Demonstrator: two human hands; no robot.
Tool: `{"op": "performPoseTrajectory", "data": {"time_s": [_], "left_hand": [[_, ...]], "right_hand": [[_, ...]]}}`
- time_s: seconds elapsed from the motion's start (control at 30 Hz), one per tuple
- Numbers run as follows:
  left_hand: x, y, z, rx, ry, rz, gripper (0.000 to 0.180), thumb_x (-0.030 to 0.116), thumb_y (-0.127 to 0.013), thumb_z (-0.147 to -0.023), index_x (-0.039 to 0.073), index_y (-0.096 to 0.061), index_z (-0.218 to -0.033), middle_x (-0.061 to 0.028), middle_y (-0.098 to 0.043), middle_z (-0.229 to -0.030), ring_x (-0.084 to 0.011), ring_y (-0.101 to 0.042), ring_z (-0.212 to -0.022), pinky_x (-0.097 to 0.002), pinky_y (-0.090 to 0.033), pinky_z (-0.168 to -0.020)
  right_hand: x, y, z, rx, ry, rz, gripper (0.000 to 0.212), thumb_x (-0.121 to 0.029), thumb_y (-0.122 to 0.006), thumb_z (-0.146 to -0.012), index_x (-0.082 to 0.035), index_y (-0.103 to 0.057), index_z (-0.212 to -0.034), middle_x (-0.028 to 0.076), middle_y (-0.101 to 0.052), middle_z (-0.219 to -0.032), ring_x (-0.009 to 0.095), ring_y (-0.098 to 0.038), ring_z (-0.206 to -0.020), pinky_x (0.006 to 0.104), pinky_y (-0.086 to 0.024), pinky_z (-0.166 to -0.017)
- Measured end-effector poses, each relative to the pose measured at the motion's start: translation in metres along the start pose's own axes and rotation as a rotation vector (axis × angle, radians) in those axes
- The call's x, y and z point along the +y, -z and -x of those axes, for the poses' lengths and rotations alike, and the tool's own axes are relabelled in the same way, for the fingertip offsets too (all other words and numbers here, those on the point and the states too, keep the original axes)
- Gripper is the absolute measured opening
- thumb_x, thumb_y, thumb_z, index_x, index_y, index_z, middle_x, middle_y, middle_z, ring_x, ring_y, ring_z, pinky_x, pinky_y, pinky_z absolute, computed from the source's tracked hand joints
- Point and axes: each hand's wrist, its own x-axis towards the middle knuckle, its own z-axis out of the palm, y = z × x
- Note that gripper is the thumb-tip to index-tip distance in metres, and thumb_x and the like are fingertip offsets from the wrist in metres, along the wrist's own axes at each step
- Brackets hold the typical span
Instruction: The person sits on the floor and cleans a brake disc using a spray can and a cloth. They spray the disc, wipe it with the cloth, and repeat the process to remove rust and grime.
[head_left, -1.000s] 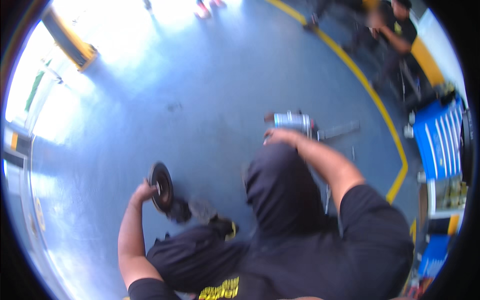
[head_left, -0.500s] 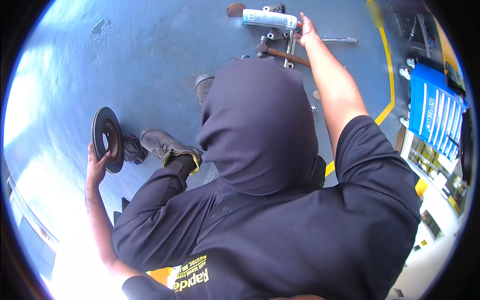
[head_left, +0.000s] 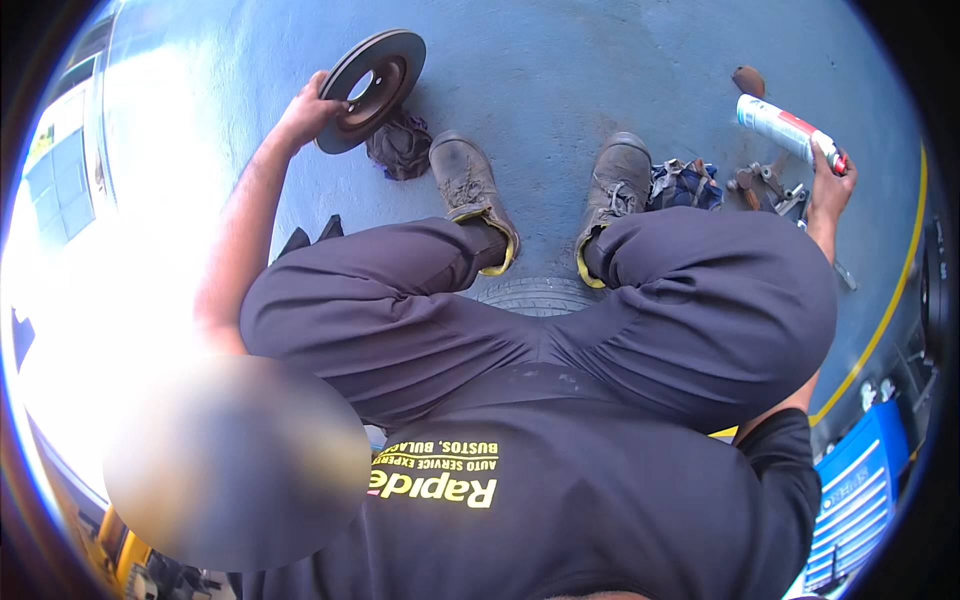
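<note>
A brake disc (head_left: pixel 398 88) is tilted up on the left, its rusty brown hub side showing. My left hand (head_left: pixel 308 112) grips its near-left rim, with the thumb across the face towards the centre hole. A dark crumpled rag (head_left: pixel 402 150) lies on the floor just beyond the disc's lower edge. On the far right, my right hand (head_left: pixel 828 188) is closed round the red-topped end of a white spray can (head_left: pixel 780 125). The can is held nearly level, its base pointing to the far left, above the floor near some tools. The grip is partly hidden behind my right knee.
Metal tools and parts (head_left: pixel 768 185) lie beside my right knee, next to a patterned cloth (head_left: pixel 685 187). Farther out is a rusty brown piece (head_left: pixel 748 82). A tyre (head_left: pixel 535 297) shows between my legs. At lower right stands a blue tool cabinet (head_left: pixel 860 490), past a yellow floor line (head_left: pixel 893 300).
My view has swung, bringing both legs and shoes into sight. The disc now shows more of its face and the can tilts differently. Both hands keep their holds.
</note>
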Motion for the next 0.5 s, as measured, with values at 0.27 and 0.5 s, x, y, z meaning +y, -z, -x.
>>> {"op": "performPoseTrajectory", "data": {"time_s": [0.27,0.5], "left_hand": [[0.022,-0.004,-0.025,-0.095,-0.013,0.029,0.075,0.025,-0.077,-0.092,0.007,-0.05,-0.16,-0.0228,-0.072,-0.138,-0.0302,-0.072,-0.125,-0.043,-0.057,-0.103],[0.002,-0.012,-0.026,-0.067,-0.141,0.098,0.067,0.024,-0.076,-0.094,0.006,-0.054,-0.155,-0.0198,-0.072,-0.133,-0.0285,-0.069,-0.123,-0.0426,-0.053,-0.108]], "right_hand": [[-0.071,-0.034,0.1,-0.102,0.568,0.576,0.077,-0.026,-0.097,-0.08,-0.011,-0.06,-0.146,0.017,-0.054,-0.139,0.038,-0.058,-0.13,0.0458,-0.051,-0.113],[-0.149,0.031,0.063,-0.313,0.549,0.336,0.066,-0.025,-0.089,-0.092,-0.003,-0.062,-0.148,0.018,-0.064,-0.143,0.028,-0.064,-0.133,0.0414,-0.053,-0.113]]}}
